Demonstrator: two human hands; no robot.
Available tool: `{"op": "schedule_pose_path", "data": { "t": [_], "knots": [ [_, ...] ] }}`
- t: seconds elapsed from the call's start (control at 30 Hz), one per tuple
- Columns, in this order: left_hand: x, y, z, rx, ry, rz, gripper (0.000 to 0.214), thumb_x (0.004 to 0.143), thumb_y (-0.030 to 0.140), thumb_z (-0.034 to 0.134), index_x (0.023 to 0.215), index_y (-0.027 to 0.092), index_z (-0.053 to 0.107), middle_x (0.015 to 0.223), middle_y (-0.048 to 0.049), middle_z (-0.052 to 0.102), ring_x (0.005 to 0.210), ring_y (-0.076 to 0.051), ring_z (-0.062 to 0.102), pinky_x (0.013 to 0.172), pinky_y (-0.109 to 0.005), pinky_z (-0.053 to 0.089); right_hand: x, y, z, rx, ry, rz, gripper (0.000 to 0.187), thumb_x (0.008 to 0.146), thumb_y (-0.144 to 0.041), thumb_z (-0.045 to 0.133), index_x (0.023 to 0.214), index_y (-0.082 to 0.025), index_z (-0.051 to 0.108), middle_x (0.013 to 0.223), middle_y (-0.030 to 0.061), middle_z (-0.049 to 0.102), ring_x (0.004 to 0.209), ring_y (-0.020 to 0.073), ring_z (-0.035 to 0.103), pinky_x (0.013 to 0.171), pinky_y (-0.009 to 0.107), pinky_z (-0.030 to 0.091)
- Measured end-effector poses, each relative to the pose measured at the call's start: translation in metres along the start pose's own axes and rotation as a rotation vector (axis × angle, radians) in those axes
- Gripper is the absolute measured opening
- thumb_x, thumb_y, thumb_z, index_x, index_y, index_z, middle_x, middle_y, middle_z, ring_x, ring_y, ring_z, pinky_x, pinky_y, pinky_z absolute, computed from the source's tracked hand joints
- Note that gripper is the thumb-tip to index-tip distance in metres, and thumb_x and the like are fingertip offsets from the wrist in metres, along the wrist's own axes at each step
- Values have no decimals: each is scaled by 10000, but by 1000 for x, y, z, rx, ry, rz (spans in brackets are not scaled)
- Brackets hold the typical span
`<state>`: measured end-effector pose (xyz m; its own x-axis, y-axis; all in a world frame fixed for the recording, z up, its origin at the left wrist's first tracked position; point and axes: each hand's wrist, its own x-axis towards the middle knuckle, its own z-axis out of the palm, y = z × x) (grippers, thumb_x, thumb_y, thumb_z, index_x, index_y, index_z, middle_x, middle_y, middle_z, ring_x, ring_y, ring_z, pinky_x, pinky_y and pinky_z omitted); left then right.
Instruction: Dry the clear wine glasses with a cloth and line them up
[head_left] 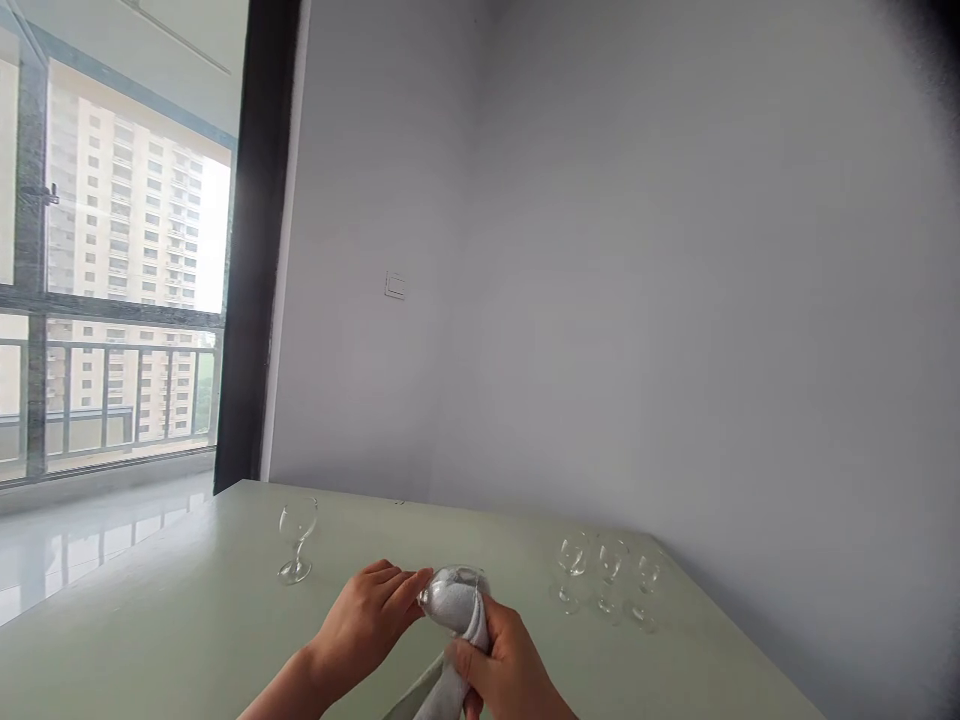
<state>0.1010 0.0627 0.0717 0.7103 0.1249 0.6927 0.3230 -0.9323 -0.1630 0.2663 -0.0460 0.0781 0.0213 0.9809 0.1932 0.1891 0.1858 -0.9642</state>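
Observation:
My left hand grips the bowl of a clear wine glass held low over the pale green table. A grey cloth is stuffed into the glass bowl. My right hand is closed around the cloth just below the glass, and the cloth's tail hangs down past the bottom edge. Both hands meet at the glass.
A single upright wine glass stands on the table to the left. Three more wine glasses stand in a row at the right, near the grey wall. A large window with a balcony railing is at the far left.

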Motion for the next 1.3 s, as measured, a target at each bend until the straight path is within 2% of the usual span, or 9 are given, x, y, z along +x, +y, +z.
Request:
{"op": "schedule_pose_path", "data": {
  "t": [0.13, 0.27, 0.37, 0.47, 0.6, 0.73, 0.87, 1.03, 1.3],
  "knots": [
    [0, 4, -9, -252, -237, -205, 113, 863, 226, 473, 919, 213, 570, 691, 8, 660, 641, -157, 567, 678, -296, 397, -3, -12, -31, -710, -154, -388, 448, 749, -85, 495, 1136, -289, 590, 880, 0, 710, 717, 166, 668, 647, 244, 514],
    [-10, 5, 5, -774, -313, -617, 120, 788, 283, 530, 760, 219, 628, 629, 22, 611, 601, -138, 524, 591, -252, 376, 5, -9, -64, -1020, -109, -633, 466, 846, -77, 381, 1244, -282, 509, 1153, 24, 652, 1014, 173, 625, 850, 273, 488],
    [-14, -1, 25, -1184, -74, -964, 289, 741, 432, 574, 884, 192, 649, 576, 33, 575, 518, -110, 469, 512, -225, 330, 12, 4, -76, -1003, 206, -594, 402, 852, -99, 368, 1190, -234, 539, 1249, 65, 582, 1068, 171, 591, 841, 269, 499],
    [-9, -2, 44, -1274, 188, -1126, 499, 674, 616, 563, 855, 159, 646, 511, 51, 500, 484, -100, 435, 498, -223, 300, 17, 20, -72, -1040, 515, -461, 262, 861, -182, 415, 1016, -230, 620, 1348, 110, 462, 964, 213, 617, 697, 317, 529],
    [0, 14, 59, -1335, 252, -1185, 553, 704, 656, 501, 914, 156, 615, 508, 63, 458, 464, -93, 404, 487, -217, 283, 29, 34, -55, -1108, 709, -518, 207, 847, -239, 473, 960, -240, 646, 1164, 134, 499, 920, 270, 560, 687, 410, 484],
    [-3, 31, 70, -1414, 296, -1196, 588, 698, 662, 512, 971, 147, 591, 494, 68, 446, 439, -76, 334, 462, -205, 226, 45, 37, -35, -711, 818, -483, 250, 894, -321, 423, 809, -173, 606, 866, 58, 448, 703, 160, 524, 597, 291, 478],
    [-6, 37, 72, -1414, 298, -1195, 540, 661, 644, 572, 877, 151, 619, 454, 70, 420, 450, -86, 339, 458, -206, 239, 51, 32, -2, -469, 693, -499, 268, 909, -377, 393, 925, -188, 583, 865, 38, 449, 730, 149, 529, 641, 267, 484],
    [-9, 38, 66, -1416, 361, -1215, 383, 611, 543, 658, 709, 173, 633, 468, 49, 469, 498, -114, 406, 475, -221, 305, 44, 32, 41, -530, 373, -681, 592, 842, -634, 308, 1229, -239, 517, 1135, 119, 440, 941, 243, 528, 747, 355, 497],
    [-12, 54, 76, -1463, 298, -1156, 528, 613, 687, 588, 574, 161, 549, 377, 47, 445, 394, -85, 385, 429, -209, 268, 39, 33, 35, -505, 595, -695, 270, 897, -267, 427, 1063, -282, 639, 1052, 91, 473, 930, 211, 514, 755, 344, 463]
  ]
}}
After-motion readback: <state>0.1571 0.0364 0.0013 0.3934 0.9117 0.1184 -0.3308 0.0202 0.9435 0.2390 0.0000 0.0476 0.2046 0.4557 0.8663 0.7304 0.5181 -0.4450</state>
